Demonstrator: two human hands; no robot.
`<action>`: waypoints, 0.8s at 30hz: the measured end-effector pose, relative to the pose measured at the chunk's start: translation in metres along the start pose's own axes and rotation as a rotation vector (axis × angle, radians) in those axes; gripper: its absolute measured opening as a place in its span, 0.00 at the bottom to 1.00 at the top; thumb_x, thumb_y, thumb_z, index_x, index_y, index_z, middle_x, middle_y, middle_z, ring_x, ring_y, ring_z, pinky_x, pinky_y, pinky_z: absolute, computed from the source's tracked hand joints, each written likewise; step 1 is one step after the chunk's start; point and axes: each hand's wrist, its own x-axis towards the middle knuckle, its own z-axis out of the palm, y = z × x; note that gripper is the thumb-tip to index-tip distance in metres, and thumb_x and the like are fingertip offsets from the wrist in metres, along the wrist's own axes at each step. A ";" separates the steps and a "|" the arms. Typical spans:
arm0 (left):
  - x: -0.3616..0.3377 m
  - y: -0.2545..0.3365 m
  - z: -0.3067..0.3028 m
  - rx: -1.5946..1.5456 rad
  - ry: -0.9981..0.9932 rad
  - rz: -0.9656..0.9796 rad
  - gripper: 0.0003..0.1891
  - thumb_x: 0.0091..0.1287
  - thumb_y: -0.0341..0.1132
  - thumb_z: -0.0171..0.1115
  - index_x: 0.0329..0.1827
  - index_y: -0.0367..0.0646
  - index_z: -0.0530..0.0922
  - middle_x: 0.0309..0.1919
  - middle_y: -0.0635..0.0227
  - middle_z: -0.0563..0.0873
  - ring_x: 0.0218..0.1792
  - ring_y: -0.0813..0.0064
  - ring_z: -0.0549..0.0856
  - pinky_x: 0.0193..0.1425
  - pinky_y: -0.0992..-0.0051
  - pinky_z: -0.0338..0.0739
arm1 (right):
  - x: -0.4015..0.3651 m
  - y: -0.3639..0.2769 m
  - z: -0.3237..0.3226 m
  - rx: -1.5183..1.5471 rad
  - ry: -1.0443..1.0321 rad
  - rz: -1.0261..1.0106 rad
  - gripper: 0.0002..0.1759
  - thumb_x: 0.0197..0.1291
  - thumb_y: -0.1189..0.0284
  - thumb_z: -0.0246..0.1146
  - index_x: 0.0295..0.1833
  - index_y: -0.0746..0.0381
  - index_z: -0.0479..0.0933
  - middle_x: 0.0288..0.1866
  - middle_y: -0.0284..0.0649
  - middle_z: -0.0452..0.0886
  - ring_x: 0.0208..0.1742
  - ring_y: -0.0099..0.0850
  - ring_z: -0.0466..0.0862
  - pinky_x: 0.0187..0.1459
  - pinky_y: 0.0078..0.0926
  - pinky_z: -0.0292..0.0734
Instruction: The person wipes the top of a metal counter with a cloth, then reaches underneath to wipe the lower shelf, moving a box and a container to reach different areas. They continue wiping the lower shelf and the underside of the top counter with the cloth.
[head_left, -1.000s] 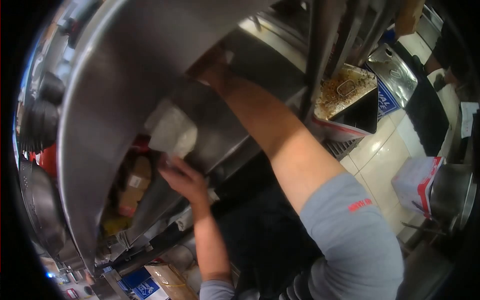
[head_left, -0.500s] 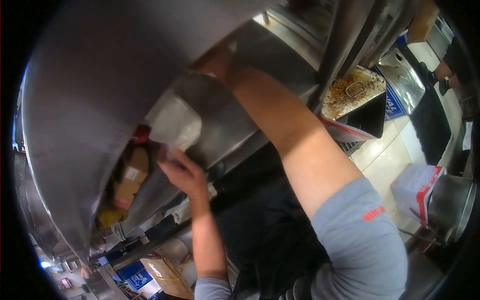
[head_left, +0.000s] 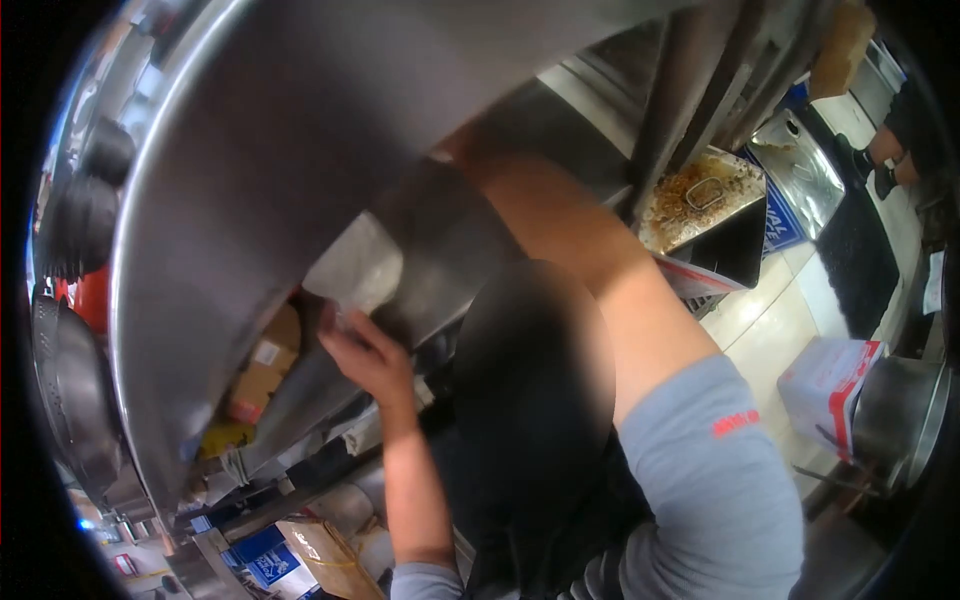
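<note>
My left hand (head_left: 370,355) is closed at the near end of a pale, translucent plastic item (head_left: 358,265), whose exact kind I cannot make out. This item sits over a grey metal surface (head_left: 440,245), below the edge of a large steel panel (head_left: 260,130). My right arm (head_left: 560,210) reaches far forward, beneath that panel. Of my right hand (head_left: 462,150) only a blurred bit shows at the panel's edge; its fingers are hidden. A dark, blurred round shape (head_left: 535,350) covers part of the space beside my right forearm.
Cardboard boxes (head_left: 265,365) lie under the panel at left. On the right, an open, stained metal tin (head_left: 705,195) stands on the tiled floor (head_left: 750,335), near a white-and-red box (head_left: 825,390) and a steel pot (head_left: 905,415). Another person's legs (head_left: 885,150) show farther off.
The camera view has shifted, bringing pans into sight at left. My right hand is now more hidden behind the panel edge. My left hand still holds the pale item. A dark round blur has appeared.
</note>
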 end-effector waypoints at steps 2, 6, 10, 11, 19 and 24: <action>0.000 -0.002 0.000 0.011 0.012 0.038 0.20 0.85 0.36 0.54 0.69 0.29 0.72 0.59 0.43 0.81 0.59 0.51 0.83 0.64 0.62 0.77 | 0.012 0.017 -0.026 -0.031 -0.155 0.050 0.28 0.66 0.51 0.61 0.65 0.54 0.83 0.66 0.46 0.82 0.75 0.53 0.74 0.76 0.59 0.64; -0.001 0.000 0.000 -0.014 0.020 -0.022 0.19 0.85 0.37 0.54 0.68 0.29 0.72 0.59 0.43 0.81 0.58 0.50 0.84 0.63 0.62 0.78 | 0.028 0.046 -0.053 -0.092 -0.401 0.102 0.34 0.57 0.49 0.70 0.66 0.55 0.82 0.68 0.49 0.79 0.75 0.58 0.74 0.73 0.63 0.66; 0.000 0.001 0.002 -0.023 0.038 0.013 0.19 0.85 0.37 0.55 0.68 0.29 0.73 0.58 0.44 0.81 0.58 0.50 0.84 0.62 0.61 0.78 | 0.013 0.057 -0.028 0.136 -0.040 0.298 0.35 0.58 0.49 0.69 0.66 0.57 0.80 0.71 0.49 0.77 0.75 0.62 0.73 0.72 0.66 0.67; -0.001 0.001 0.003 -0.012 0.048 0.043 0.19 0.85 0.37 0.55 0.68 0.30 0.73 0.58 0.44 0.81 0.58 0.49 0.84 0.62 0.61 0.78 | 0.008 0.061 -0.026 0.076 -0.049 0.302 0.34 0.61 0.49 0.65 0.68 0.58 0.79 0.72 0.48 0.76 0.75 0.61 0.73 0.72 0.64 0.68; 0.000 -0.003 0.003 -0.153 0.052 -0.025 0.19 0.84 0.37 0.55 0.68 0.30 0.73 0.58 0.43 0.80 0.57 0.45 0.83 0.60 0.59 0.79 | -0.055 0.080 -0.042 -0.205 -0.081 0.302 0.38 0.70 0.48 0.55 0.77 0.62 0.69 0.80 0.51 0.67 0.75 0.59 0.71 0.76 0.53 0.65; 0.001 -0.001 0.004 -0.165 0.075 -0.025 0.19 0.83 0.37 0.56 0.68 0.29 0.73 0.56 0.42 0.80 0.56 0.43 0.83 0.60 0.57 0.78 | -0.107 0.074 -0.100 -0.345 -0.133 0.261 0.42 0.70 0.49 0.54 0.79 0.69 0.65 0.84 0.56 0.61 0.77 0.66 0.66 0.79 0.58 0.59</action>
